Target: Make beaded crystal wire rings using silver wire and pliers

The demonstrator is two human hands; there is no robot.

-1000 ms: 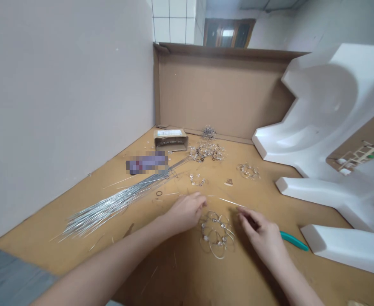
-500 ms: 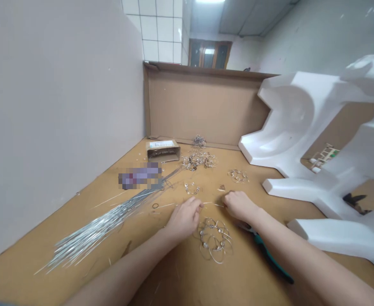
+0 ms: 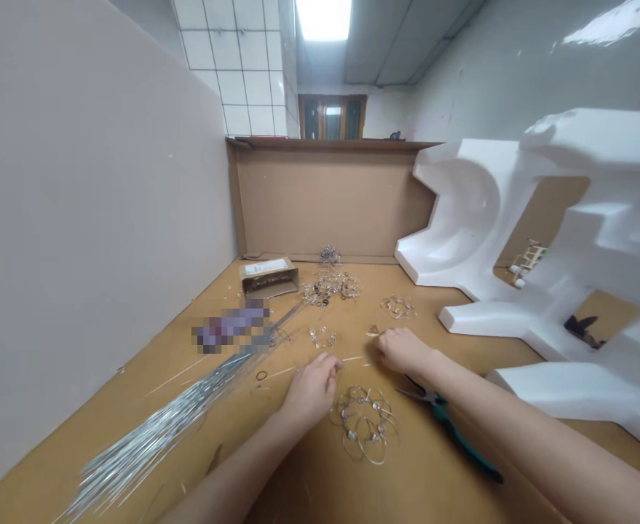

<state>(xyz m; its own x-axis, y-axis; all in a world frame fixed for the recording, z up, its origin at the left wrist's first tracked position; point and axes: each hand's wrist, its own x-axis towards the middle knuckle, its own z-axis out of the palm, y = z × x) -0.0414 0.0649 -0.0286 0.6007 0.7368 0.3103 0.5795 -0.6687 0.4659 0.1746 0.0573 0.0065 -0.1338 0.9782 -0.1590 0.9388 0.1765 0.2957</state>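
My left hand (image 3: 313, 391) and my right hand (image 3: 404, 351) are pinched on a thin silver wire (image 3: 353, 358), which spans the gap between them above the tabletop. Just below the hands lies a tangle of wire loops with small beads (image 3: 364, 424). Green-handled pliers (image 3: 443, 415) lie under my right forearm, jaws pointing towards the tangle. A long bundle of silver wires (image 3: 161, 433) fans out to the left of my left hand. A small dark ring (image 3: 261, 375) lies near my left hand.
A heap of beaded wire pieces (image 3: 330, 286) and smaller clusters (image 3: 322, 337) lie on the tan tabletop (image 3: 477, 348). Behind stand a small cardboard box (image 3: 269, 277) and a cardboard wall (image 3: 330, 200). A blurred item (image 3: 231, 325) lies left; large white foam packing (image 3: 477, 218) stands right.
My right hand has come up and left from above the pliers to near my left hand, and the pliers now show fully. The whole view has tilted upward, showing more of the ceiling.
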